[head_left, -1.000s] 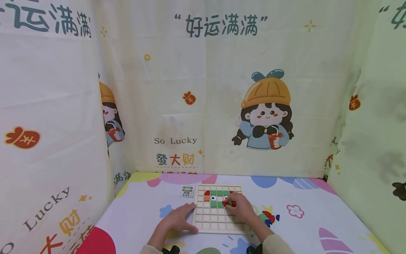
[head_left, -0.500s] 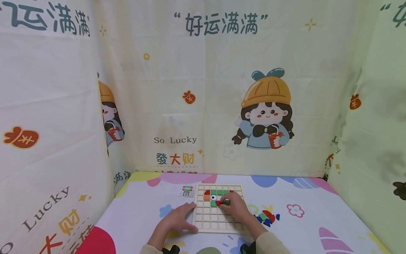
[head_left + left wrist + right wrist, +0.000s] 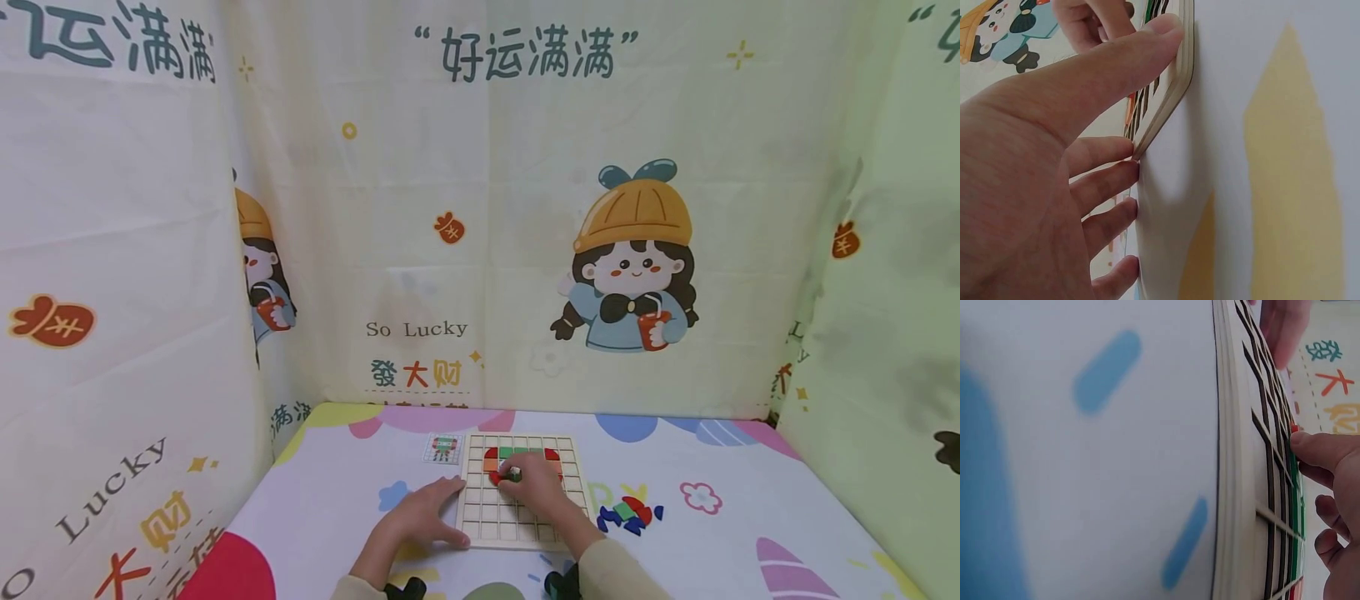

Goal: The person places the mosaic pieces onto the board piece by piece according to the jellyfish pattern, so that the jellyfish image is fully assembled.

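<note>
A square wooden grid board (image 3: 510, 521) lies on the table. Coloured tiles fill some upper cells: a green row (image 3: 516, 452), red corner pieces and orange squares (image 3: 553, 467). Over these tiles, my right hand (image 3: 538, 483) pinches a small red tile (image 3: 494, 478) between thumb and fingertips. In the right wrist view the red tile (image 3: 1295, 428) shows at the thumb tip, right at the board's surface; the hand hides nearby cells. At the board's left side rests my left hand (image 3: 420, 512). Its thumb (image 3: 1163, 37) lies on the rim near the corner, its outstretched fingers along the side.
A small pattern card (image 3: 444, 448) lies beside the board's upper left corner. Right of the board is a loose pile of blue, red and green pieces (image 3: 630, 513). Printed cloth walls (image 3: 480, 250) stand behind and at both sides of the table.
My right hand has moved left across the board with the red tile, from the right side of the tile pattern to its left side. My left hand has stayed in place.
</note>
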Available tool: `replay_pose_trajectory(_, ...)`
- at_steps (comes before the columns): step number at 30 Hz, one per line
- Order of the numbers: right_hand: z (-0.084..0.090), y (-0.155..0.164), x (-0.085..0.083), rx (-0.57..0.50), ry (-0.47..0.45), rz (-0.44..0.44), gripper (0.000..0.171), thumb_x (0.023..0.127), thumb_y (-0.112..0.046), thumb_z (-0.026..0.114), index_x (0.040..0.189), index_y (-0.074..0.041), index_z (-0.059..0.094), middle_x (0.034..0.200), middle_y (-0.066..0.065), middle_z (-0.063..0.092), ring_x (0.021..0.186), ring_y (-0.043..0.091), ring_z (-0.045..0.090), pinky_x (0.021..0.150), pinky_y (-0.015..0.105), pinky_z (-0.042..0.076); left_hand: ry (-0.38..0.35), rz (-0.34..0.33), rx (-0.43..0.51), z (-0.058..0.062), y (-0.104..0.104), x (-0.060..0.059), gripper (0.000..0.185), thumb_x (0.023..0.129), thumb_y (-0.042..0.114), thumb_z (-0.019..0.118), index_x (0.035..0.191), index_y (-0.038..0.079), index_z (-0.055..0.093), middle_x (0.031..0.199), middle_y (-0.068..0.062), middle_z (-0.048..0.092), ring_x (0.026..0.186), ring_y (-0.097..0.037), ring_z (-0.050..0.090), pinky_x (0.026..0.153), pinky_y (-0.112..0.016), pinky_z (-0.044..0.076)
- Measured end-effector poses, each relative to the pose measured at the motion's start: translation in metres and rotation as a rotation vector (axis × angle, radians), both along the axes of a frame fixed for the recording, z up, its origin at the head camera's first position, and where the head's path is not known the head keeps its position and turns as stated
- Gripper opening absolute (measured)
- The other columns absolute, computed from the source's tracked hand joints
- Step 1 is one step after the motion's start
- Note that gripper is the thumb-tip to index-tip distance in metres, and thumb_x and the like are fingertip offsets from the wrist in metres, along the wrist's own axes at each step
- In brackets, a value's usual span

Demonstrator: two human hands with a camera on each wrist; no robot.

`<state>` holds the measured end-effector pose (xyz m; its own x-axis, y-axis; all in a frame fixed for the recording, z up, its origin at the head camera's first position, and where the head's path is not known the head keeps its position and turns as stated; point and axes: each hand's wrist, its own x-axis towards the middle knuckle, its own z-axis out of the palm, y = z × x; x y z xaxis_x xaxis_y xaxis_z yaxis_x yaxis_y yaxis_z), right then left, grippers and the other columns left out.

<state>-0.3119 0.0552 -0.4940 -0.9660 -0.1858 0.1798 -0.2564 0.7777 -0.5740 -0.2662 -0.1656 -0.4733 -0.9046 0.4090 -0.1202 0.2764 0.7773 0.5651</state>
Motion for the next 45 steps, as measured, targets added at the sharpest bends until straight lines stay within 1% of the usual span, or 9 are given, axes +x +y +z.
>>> replay_pose_trajectory(5,0.003,-0.009,-0.003,0.06,0.005,0.019,0.006,0.075,-0.025,0.074,0.074,-0.028,0.069,0.093,-0.011,0.065,0.095,0.014,0.051,0.083,0.038,0.049,-0.004,-0.008,0.009,0.001,0.001,0.0,0.088,0.062,0.048,0.078,0.137,0.018,0.042,0.144,-0.008,0.04,0.133,-0.036,0.034,0.106,-0.058,0.03)
replay_pose_trajectory(8,0.004,-0.012,-0.003,0.067,0.001,0.023,0.006,0.075,-0.022,0.074,0.074,-0.026,0.07,0.091,-0.011,0.064,0.094,0.014,0.05,0.08,0.035,0.05,-0.004,-0.017,0.005,0.001,0.001,-0.001,0.088,0.063,0.049,0.077,0.137,0.018,0.041,0.144,-0.007,0.04,0.133,-0.035,0.033,0.106,-0.057,0.03)
replay_pose_trajectory(16,0.001,-0.008,0.001,0.029,0.009,0.043,0.005,0.075,-0.025,0.074,0.076,-0.026,0.07,0.094,-0.008,0.064,0.101,0.019,0.051,0.089,0.045,0.049,-0.022,-0.019,0.0,-0.002,0.003,-0.001,0.088,0.063,0.048,0.077,0.137,0.018,0.041,0.144,-0.006,0.039,0.134,-0.036,0.032,0.106,-0.059,0.029)
replay_pose_trajectory(23,0.0,0.0,0.004,-0.024,-0.035,0.019,0.004,0.077,-0.025,0.073,0.079,-0.029,0.071,0.101,-0.008,0.064,0.107,0.019,0.05,0.094,0.048,0.046,-0.036,-0.003,0.004,-0.002,0.005,0.0,0.088,0.063,0.049,0.078,0.137,0.02,0.041,0.144,-0.006,0.04,0.134,-0.035,0.032,0.106,-0.059,0.029)
replay_pose_trajectory(27,0.003,0.01,0.006,-0.02,-0.023,0.032,0.006,0.077,-0.026,0.072,0.083,-0.026,0.071,0.102,-0.006,0.063,0.093,0.015,0.052,0.078,0.034,0.05,-0.027,-0.008,0.003,-0.001,0.006,0.002,0.087,0.063,0.047,0.078,0.137,0.018,0.041,0.144,-0.007,0.04,0.133,-0.036,0.032,0.105,-0.06,0.029)
replay_pose_trajectory(30,0.005,0.021,0.009,-0.012,0.01,0.038,0.008,0.077,-0.025,0.072,0.085,-0.023,0.071,0.099,-0.006,0.065,0.082,0.013,0.052,0.066,0.026,0.046,-0.026,-0.003,0.014,0.0,0.006,0.003,0.087,0.063,0.046,0.078,0.137,0.017,0.041,0.144,-0.008,0.04,0.133,-0.037,0.032,0.106,-0.06,0.028)
replay_pose_trajectory(37,0.012,0.048,0.019,-0.084,0.023,-0.004,0.011,0.078,-0.02,0.071,0.089,-0.018,0.071,0.098,-0.003,0.065,0.078,0.016,0.05,0.063,0.026,0.042,-0.027,0.001,0.02,0.0,0.006,0.002,0.089,0.063,0.046,0.078,0.138,0.018,0.041,0.145,-0.007,0.039,0.134,-0.037,0.031,0.107,-0.059,0.027)
replay_pose_trajectory(42,0.012,0.063,0.024,-0.164,0.041,-0.043,0.012,0.078,-0.018,0.071,0.09,-0.016,0.071,0.095,-0.003,0.065,0.078,0.016,0.048,0.062,0.022,0.041,-0.008,-0.009,-0.008,0.001,0.001,-0.001,0.089,0.062,0.047,0.078,0.137,0.017,0.041,0.144,-0.009,0.039,0.133,-0.038,0.032,0.106,-0.059,0.029)
replay_pose_trajectory(45,0.014,0.07,0.029,-0.173,0.033,-0.091,0.012,0.078,-0.018,0.072,0.09,-0.018,0.071,0.092,-0.004,0.065,0.079,0.016,0.048,0.062,0.022,0.041,0.018,-0.019,-0.016,0.003,0.0,0.001,0.09,0.062,0.047,0.078,0.137,0.015,0.041,0.144,-0.01,0.039,0.132,-0.038,0.033,0.106,-0.058,0.03)
